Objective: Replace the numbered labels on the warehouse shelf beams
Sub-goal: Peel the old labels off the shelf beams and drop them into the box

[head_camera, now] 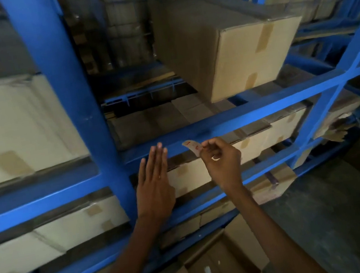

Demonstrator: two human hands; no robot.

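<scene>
Item: label [192, 148], a small pale strip with red marks on it, pinched between thumb and fingertips of the right hand [222, 161], which is otherwise curled closed; a ring shows on one finger. The strip curls up and left from the pinch, its free end just at the lower edge of the beam [230, 117], likely so the sticky side can meet or leave the blue face cleanly; whether it is going on or coming off cannot be told. The red marks may be a numeral, but blur makes them unreadable. Left hand [155, 178]: flat, fingers straight and together, holding nothing, fingertips at the beam just left of the label, probably to steady or smooth the spot. Post [65, 88]: blue upright, left of both hands. Cartons [253, 54]: plain brown, taped, no print legible, above and behind the hands. Open box [219, 269]: below the forearms, pale scraps inside, perhaps spent labels.
</scene>
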